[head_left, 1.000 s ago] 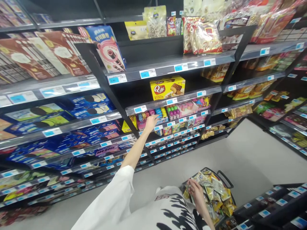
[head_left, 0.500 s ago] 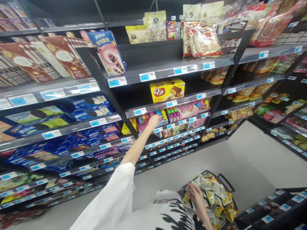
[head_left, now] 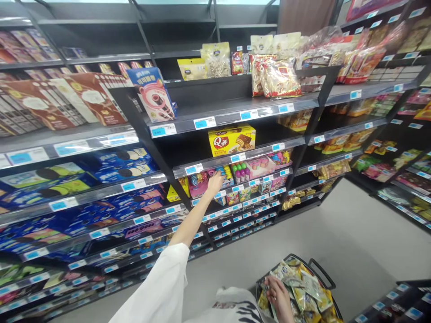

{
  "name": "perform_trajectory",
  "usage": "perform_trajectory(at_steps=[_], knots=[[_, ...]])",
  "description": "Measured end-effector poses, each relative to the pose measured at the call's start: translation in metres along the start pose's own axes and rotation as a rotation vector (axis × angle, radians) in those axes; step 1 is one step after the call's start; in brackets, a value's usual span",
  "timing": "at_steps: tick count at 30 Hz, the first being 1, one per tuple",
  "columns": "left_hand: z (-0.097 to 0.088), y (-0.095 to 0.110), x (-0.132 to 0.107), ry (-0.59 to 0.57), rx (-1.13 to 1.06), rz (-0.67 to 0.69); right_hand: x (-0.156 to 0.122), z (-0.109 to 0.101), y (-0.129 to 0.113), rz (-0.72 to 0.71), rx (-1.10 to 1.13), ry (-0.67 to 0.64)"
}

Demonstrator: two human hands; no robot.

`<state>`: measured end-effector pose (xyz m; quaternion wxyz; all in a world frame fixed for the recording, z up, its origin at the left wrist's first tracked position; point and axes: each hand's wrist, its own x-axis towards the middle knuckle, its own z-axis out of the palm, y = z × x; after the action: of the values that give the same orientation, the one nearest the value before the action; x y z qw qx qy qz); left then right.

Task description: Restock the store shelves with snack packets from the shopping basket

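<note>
My left hand [head_left: 215, 181] reaches out to a shelf and is at the front of a display box of pink, blue and yellow items [head_left: 226, 175]. Its fingertips are partly hidden among them, so whether it grips one cannot be seen. Beside it stand a box of red and blue dotted items [head_left: 198, 181] and green and purple tubes [head_left: 241, 172]. Low on the right, my right hand [head_left: 278, 294] is over the near left side of a black basket [head_left: 330, 280], fingers curled. The basket holds many yellow and silver snack packets [head_left: 305, 287]; anything in those fingers is too small to make out.
Above the left hand sits a yellow cake box [head_left: 232, 141]. A blue wafer-roll box [head_left: 151, 95] stands higher up, beside brown cartons [head_left: 96, 101]. Bagged snacks [head_left: 281, 78] fill the upper right. Grey floor [head_left: 235, 255] runs below, with a dark shelf unit [head_left: 393, 305] at bottom right.
The view has tilted up slightly, so the shelves sit lower in the picture. My left hand stays at the display box, its fingers a little further among the items. My right hand remains at the basket.
</note>
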<state>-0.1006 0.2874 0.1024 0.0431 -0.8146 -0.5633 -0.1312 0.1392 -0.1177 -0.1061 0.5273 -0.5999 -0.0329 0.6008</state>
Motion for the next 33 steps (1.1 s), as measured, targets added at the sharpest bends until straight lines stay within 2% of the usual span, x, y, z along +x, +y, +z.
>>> perform_trajectory(at_steps=[3,8,14,19,25,33], knots=[[0.005,-0.001,-0.005,0.012,-0.018,-0.017,0.005,0.0,0.0,-0.002,-0.009,-0.002],[0.024,-0.001,-0.031,0.032,-0.051,-0.069,0.015,-0.005,0.005,0.007,0.0,0.0],[0.048,-0.005,-0.048,0.006,-0.036,-0.029,0.009,-0.002,0.002,-0.039,-0.046,0.012],[0.056,-0.007,-0.045,0.003,-0.054,-0.054,-0.004,0.009,0.001,0.007,-0.049,0.066],[0.056,-0.018,-0.032,0.02,-0.108,-0.072,-0.009,0.026,0.019,0.027,0.002,0.12],[0.045,-0.034,-0.012,-0.014,-0.163,-0.113,-0.011,0.067,0.031,-0.002,0.054,0.177]])
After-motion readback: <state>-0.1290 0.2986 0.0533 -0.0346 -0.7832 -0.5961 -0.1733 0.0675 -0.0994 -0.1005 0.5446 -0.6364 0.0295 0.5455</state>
